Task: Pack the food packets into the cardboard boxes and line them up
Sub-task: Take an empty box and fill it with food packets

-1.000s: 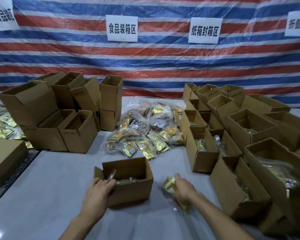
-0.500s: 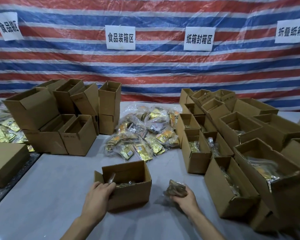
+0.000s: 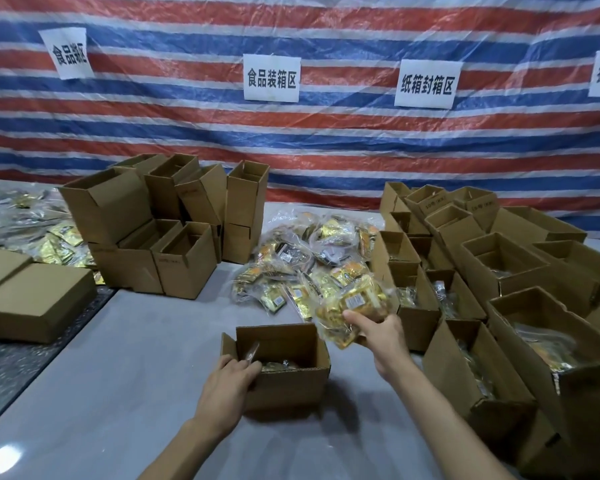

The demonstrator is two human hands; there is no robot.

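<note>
Step in hand: loading. Left hand (image 3: 234, 379) grips the near-left corner of the open cardboard box (image 3: 291, 388), fingers curled over its rim. Right hand (image 3: 381, 332) pinches a bag of gold food packets (image 3: 352, 310), held in the air just above and right of the box. The box seemingly holds some packets already. Next move, by judgement: lower the bag through the box's opening, then release.
</note>
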